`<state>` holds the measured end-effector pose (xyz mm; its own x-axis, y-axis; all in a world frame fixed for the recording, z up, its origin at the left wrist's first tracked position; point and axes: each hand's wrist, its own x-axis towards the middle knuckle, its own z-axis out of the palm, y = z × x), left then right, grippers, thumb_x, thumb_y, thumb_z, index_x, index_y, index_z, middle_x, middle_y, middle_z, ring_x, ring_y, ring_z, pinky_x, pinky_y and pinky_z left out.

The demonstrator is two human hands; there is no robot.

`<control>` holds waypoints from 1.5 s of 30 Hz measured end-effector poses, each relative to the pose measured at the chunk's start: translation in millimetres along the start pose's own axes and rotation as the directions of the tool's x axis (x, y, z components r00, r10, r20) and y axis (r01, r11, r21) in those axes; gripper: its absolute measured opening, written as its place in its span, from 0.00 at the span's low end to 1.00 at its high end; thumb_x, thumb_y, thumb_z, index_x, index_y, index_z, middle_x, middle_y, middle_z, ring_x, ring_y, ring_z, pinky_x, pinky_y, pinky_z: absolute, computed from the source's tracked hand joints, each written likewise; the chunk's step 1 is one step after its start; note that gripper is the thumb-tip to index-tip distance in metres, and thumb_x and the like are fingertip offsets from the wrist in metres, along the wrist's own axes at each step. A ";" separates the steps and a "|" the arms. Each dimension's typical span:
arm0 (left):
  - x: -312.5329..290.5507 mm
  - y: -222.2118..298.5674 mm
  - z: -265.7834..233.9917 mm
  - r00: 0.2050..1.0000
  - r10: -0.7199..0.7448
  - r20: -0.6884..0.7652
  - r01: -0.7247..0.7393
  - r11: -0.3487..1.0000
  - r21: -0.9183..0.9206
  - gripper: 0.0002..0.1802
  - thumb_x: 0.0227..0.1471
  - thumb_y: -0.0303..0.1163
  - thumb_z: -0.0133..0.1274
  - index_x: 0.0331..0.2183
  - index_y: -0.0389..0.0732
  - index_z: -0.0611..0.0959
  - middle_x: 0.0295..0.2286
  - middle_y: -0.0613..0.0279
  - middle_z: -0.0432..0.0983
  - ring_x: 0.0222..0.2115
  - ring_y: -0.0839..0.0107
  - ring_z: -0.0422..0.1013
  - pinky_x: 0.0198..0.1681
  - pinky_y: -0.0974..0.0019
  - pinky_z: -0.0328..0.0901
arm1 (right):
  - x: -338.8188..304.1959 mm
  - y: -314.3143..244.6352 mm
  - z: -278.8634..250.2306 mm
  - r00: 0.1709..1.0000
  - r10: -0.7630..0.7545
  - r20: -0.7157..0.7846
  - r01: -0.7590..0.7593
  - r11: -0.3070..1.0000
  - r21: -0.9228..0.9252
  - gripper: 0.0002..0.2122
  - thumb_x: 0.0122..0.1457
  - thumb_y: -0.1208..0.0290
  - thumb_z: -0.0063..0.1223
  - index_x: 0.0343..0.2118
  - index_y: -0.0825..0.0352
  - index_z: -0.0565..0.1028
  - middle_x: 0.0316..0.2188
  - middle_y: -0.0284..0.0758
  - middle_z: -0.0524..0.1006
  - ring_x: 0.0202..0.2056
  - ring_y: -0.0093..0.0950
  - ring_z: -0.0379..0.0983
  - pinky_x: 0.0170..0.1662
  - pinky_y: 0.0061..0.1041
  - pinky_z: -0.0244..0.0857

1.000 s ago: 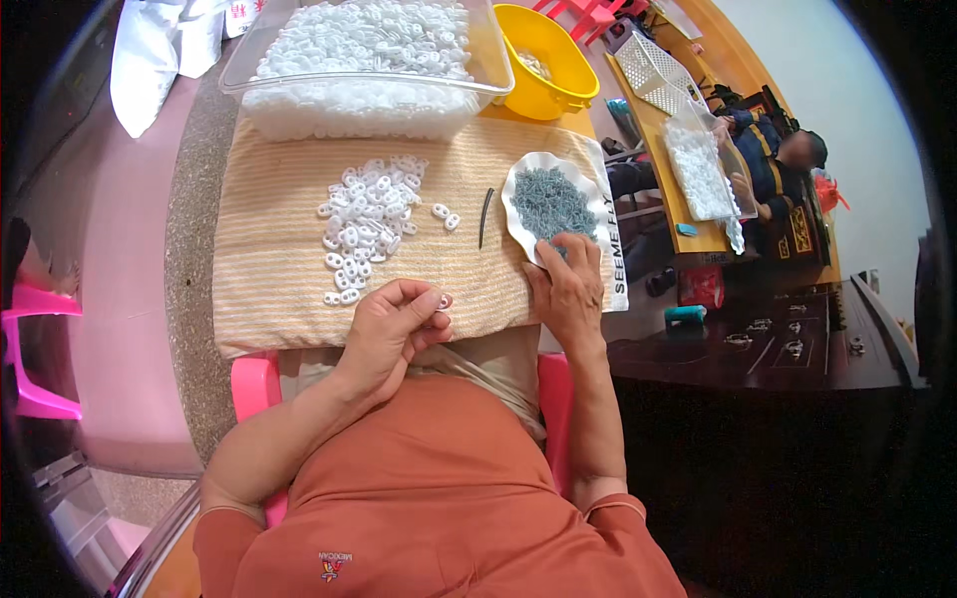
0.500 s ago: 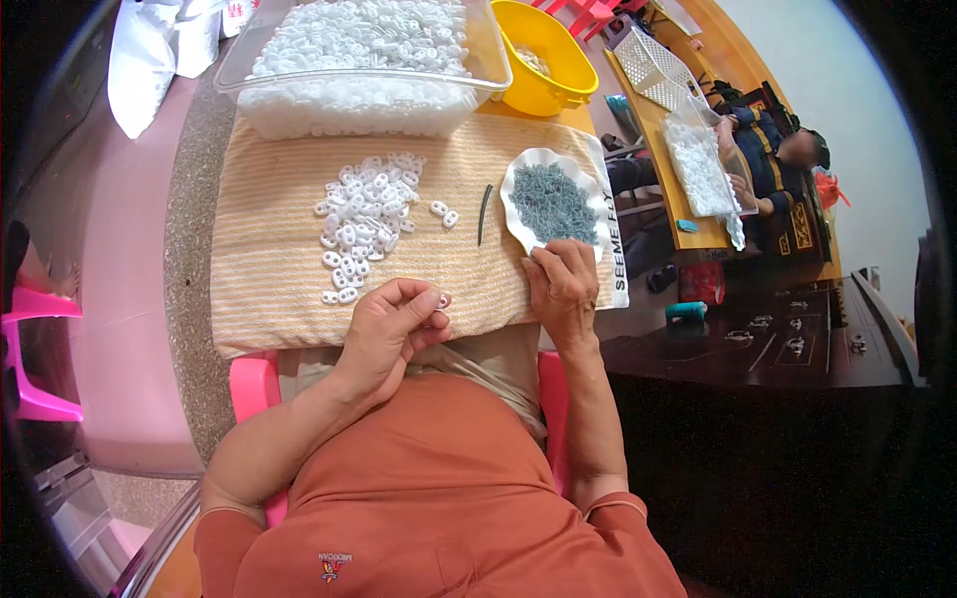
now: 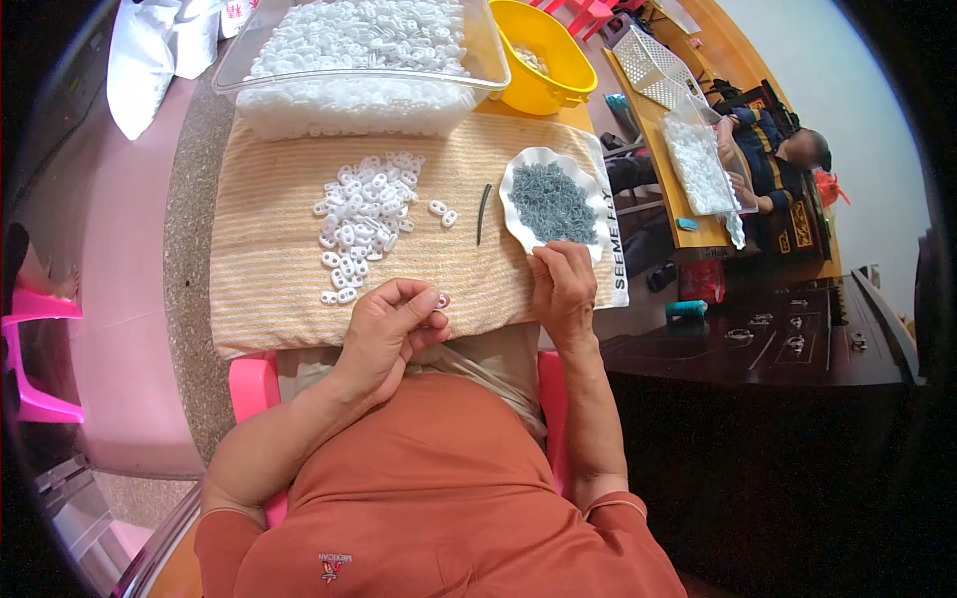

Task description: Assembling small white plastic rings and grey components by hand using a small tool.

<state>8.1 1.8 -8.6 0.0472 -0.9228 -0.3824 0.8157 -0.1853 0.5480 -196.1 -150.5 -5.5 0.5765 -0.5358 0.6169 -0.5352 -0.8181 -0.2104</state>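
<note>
My left hand (image 3: 391, 324) pinches a small white two-holed plastic piece (image 3: 442, 301) between thumb and fingers, just off the towel's near edge. My right hand (image 3: 566, 289) is at the near rim of a white wavy-edged plate (image 3: 509, 212), its fingers pressed together; whatever they hold is hidden. Small grey-blue pieces (image 3: 553, 204) are heaped on that plate. Beyond my left hand lies a loose pile of white two-holed pieces (image 3: 369, 209), with two more pieces (image 3: 444, 213) apart to its right. A thin dark strip (image 3: 483, 214) rests between pile and plate.
A striped towel (image 3: 269, 249) covers the table. At its far side stand a clear plastic bin (image 3: 359, 95) full of white pieces and a yellow tub (image 3: 563, 60). To the right, another person (image 3: 763, 159) sits by a container of white pieces (image 3: 693, 164). A pink stool (image 3: 45, 349) stands left.
My hands have hardly moved; the right one stays at the plate's near rim. The person at the right has shifted their head and near hand slightly.
</note>
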 end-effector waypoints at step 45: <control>-1.2 1.4 1.1 0.998 -0.008 0.063 0.007 1.000 0.009 0.07 0.53 0.27 0.56 0.35 0.38 0.77 0.30 0.64 0.76 0.31 0.77 0.74 0.37 0.72 0.73 | 3.6 -80.0 13.3 0.860 0.213 0.463 -0.510 0.363 0.780 0.06 0.58 0.73 0.54 0.28 0.70 0.72 0.28 0.32 0.71 0.29 0.18 0.68 0.32 0.15 0.62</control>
<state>8.5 2.3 -6.5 0.0041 -0.9408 -0.3388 0.8106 -0.1953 0.5521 -143.0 -89.7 3.4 0.6676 -0.7322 0.1346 -0.0066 -0.1866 -0.9824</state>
